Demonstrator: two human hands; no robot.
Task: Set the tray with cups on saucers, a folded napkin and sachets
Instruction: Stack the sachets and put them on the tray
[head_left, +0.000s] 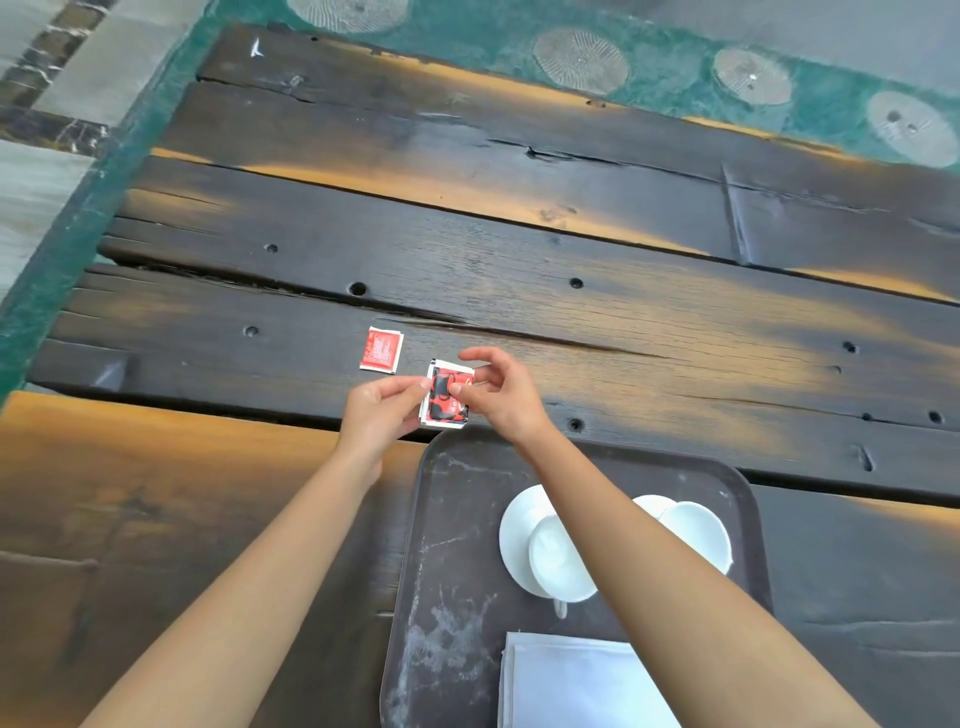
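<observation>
Red and white sachets (448, 397), a small stack as it seems, are held just beyond the far edge of the tray (457, 519), a little above the worktop (519, 249) of dark, worn wood. The left hand (376, 415) pinches the stack at its left edge. The right hand (501, 400) pinches it at the right side with the thumb and one finger, while its other fingers are lifted and loosely curved. So both hands have their fingers clamped on the stack. How many sachets are in it, I cannot tell.

A single sachet (382, 349) lies flat on the worktop, just to the left of the hands and apart from the tray.

On the tray two white cups stand on saucers. The left cup (553, 558) sits on the left saucer (519, 519). The right cup (698, 535) sits on the right saucer (649, 504), which is mostly hidden behind the right forearm. A pale folded napkin (571, 680) lies at the near end of the tray, in front of the cups.

In my judgement the task is near its end: cups, saucers and napkin are in place, and only the sachets are left. The stack must go down on the tray, perhaps on the bare left part, and the single sachet should probably be collected too.
</observation>
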